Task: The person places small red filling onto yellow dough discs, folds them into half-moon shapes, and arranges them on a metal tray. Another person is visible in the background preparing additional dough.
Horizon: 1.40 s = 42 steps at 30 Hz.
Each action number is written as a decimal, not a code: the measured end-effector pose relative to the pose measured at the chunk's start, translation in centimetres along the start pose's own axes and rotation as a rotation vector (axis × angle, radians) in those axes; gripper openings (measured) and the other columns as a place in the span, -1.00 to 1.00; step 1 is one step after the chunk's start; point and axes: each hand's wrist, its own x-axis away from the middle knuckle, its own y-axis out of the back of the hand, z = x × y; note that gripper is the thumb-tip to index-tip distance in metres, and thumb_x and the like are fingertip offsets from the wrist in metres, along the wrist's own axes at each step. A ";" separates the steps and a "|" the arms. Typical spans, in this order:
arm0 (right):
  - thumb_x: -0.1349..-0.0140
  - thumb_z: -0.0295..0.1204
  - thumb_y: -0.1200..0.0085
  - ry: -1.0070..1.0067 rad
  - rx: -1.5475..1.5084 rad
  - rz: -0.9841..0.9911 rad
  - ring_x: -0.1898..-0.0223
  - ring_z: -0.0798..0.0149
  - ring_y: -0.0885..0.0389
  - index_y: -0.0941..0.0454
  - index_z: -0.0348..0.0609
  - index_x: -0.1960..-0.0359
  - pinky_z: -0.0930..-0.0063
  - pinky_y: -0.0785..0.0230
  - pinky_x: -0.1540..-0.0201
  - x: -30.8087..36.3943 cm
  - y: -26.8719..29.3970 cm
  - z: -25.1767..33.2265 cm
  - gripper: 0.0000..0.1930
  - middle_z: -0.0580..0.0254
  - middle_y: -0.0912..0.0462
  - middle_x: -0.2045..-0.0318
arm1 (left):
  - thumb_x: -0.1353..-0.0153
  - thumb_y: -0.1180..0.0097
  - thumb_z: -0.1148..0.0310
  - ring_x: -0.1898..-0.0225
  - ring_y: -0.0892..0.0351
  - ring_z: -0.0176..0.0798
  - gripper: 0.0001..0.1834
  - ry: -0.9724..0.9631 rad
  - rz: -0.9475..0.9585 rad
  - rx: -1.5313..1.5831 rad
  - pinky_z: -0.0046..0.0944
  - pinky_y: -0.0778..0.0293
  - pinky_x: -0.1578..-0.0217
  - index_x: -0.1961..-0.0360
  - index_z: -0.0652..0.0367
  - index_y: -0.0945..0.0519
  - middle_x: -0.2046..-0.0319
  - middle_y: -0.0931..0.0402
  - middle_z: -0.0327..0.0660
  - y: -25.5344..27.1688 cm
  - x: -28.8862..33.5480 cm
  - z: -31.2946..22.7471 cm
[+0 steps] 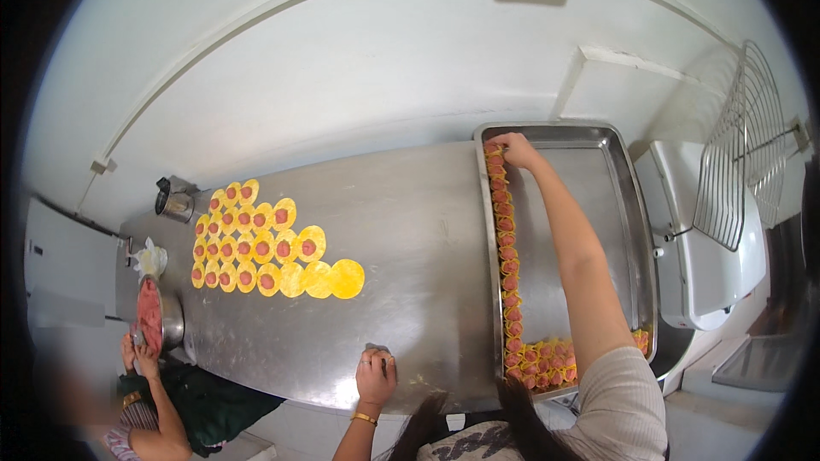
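My right hand (518,152) reaches to the far left corner of a steel tray (589,196). Its fingers are closed at the last open-topped dumpling (493,151) of a line along the tray's left wall. More dumplings (547,360), yellow-skinned with pink filling, are packed along the near end, partly behind my forearm. My left hand (374,376) rests curled near the table's front edge, round a small dark grey thing I cannot make out. Round yellow wrappers (347,278) lie in overlapping rows left of centre; most carry a lump of pink filling (308,248).
At the left, a co-worker's hands (145,355) are at a steel bowl (172,320) of pink filling. A metal container (177,204) and a white crumpled bag (151,258) stand behind it. Right of the tray are a white appliance (683,171) and a wire rack (736,154).
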 end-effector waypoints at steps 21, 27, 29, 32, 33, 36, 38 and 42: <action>-0.15 -0.53 0.16 0.469 0.104 0.047 -0.33 0.07 -0.24 -0.44 -0.01 -0.15 -0.12 -0.04 -0.33 -4.8 -29.3 36.0 -0.52 0.28 -0.43 -0.21 | -0.25 -0.09 0.32 0.26 -0.54 0.10 -0.80 0.082 0.029 0.342 -0.01 -0.48 0.26 0.19 0.17 -0.44 0.27 -0.51 -0.04 0.8 0.6 1.1; -0.21 -0.40 0.16 0.305 0.385 0.063 -0.37 0.13 -0.17 -0.43 0.03 -0.17 -0.18 0.07 -0.36 -1.6 -26.4 33.8 -0.56 0.37 -0.39 -0.24 | -0.22 -0.05 0.37 0.31 -0.55 0.07 -0.85 -0.002 -0.055 0.408 -0.02 -0.49 0.31 0.21 0.15 -0.45 0.28 -0.51 -0.06 0.3 0.6 1.6; -0.21 -0.40 0.15 0.230 0.406 0.054 -0.37 0.13 -0.17 -0.44 0.03 -0.16 -0.17 0.07 -0.36 1.5 -24.1 31.5 -0.56 0.36 -0.40 -0.24 | -0.23 -0.04 0.37 0.30 -0.55 0.07 -0.85 -0.009 -0.049 0.386 -0.01 -0.48 0.30 0.21 0.15 -0.46 0.28 -0.51 -0.06 0.4 0.5 1.7; -0.19 -0.41 0.13 0.111 0.392 0.005 -0.37 0.12 -0.18 -0.45 0.01 -0.15 -0.16 0.07 -0.37 8.7 -20.3 27.1 -0.56 0.35 -0.40 -0.24 | -0.26 -0.03 0.33 0.27 -0.54 0.08 -0.85 0.004 -0.021 0.342 -0.01 -0.47 0.29 0.21 0.16 -0.47 0.28 -0.51 -0.05 0.6 0.8 1.4; -0.19 -0.42 0.13 0.061 0.408 -0.007 -0.36 0.12 -0.18 -0.45 0.00 -0.15 -0.16 0.07 -0.37 11.6 -19.3 25.8 -0.55 0.35 -0.41 -0.23 | -0.27 -0.03 0.32 0.26 -0.54 0.08 -0.84 0.013 0.005 0.359 -0.01 -0.47 0.28 0.21 0.16 -0.48 0.27 -0.51 -0.04 0.6 0.7 1.5; -0.16 -0.45 0.10 -0.015 0.400 -0.027 -0.37 0.11 -0.17 -0.44 -0.03 -0.16 -0.16 0.07 -0.37 21.6 -17.0 23.4 -0.53 0.33 -0.39 -0.25 | -0.29 -0.02 0.29 0.26 -0.53 0.10 -0.82 -0.008 -0.051 0.379 -0.01 -0.47 0.30 0.20 0.16 -0.51 0.24 -0.49 -0.03 0.3 0.4 1.6; -0.15 -0.46 0.09 -0.048 0.347 -0.045 -0.36 0.10 -0.18 -0.43 -0.05 -0.17 -0.15 0.05 -0.36 27.8 -16.8 23.3 -0.52 0.32 -0.39 -0.25 | -0.29 -0.02 0.30 0.22 -0.51 0.12 -0.81 0.016 0.048 0.319 -0.01 -0.46 0.24 0.18 0.18 -0.52 0.19 -0.47 -0.01 -0.1 -0.2 1.5; -0.16 -0.49 0.07 -0.122 0.237 -0.103 -0.34 0.10 -0.23 -0.46 -0.10 -0.12 -0.14 0.03 -0.35 36.2 -17.9 24.6 -0.56 0.28 -0.41 -0.23 | -0.25 -0.09 0.30 0.11 -0.46 0.08 -0.77 -0.051 -0.020 0.357 0.00 -0.40 0.11 0.16 0.22 -0.50 0.13 -0.41 -0.02 -1.2 -2.5 0.1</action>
